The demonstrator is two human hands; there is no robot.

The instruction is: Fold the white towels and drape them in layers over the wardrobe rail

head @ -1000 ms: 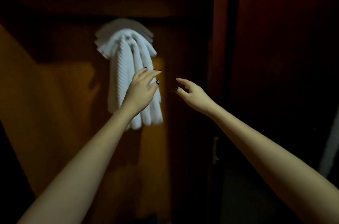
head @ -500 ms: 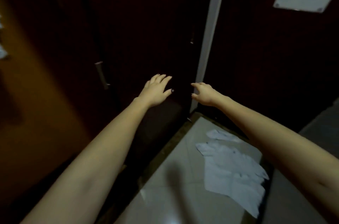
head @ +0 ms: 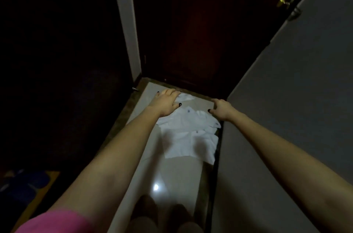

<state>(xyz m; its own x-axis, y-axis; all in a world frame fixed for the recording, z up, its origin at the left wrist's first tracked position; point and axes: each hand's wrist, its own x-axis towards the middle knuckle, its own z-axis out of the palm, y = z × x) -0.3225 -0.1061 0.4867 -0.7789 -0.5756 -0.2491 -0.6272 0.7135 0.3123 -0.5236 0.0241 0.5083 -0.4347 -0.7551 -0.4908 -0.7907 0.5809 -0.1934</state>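
Overhead, head view: the white towels (head: 189, 137) lie in a loose, overlapping heap on the pale glossy floor (head: 172, 181), unfolded, at the far end of a narrow passage. The heap sits close to the grey wall (head: 286, 108) on the right and just short of the dark door (head: 200, 32) ahead. Small dark marks show on several towels; they are too small to read.

The left hand (head: 166, 101) is spread, fingers extended and palm down, over the far left corner of the heap. Whether it touches the cloth cannot be told. It grips nothing. The right hand (head: 221, 109) is at the far right edge of the heap, near the wall, fingers loosely curled, thumb toward the towels, holding nothing. Both show dark nail polish.

A pink sleeve (head: 57, 221) covers the left upper arm at the bottom edge. A white door frame (head: 126, 22) runs up left of the door. A brass handle (head: 284, 1) shows at the upper right. A blue and yellow mat (head: 28, 188) lies at the lower left, dim. A bright light spot (head: 156, 187) reflects off the floor.
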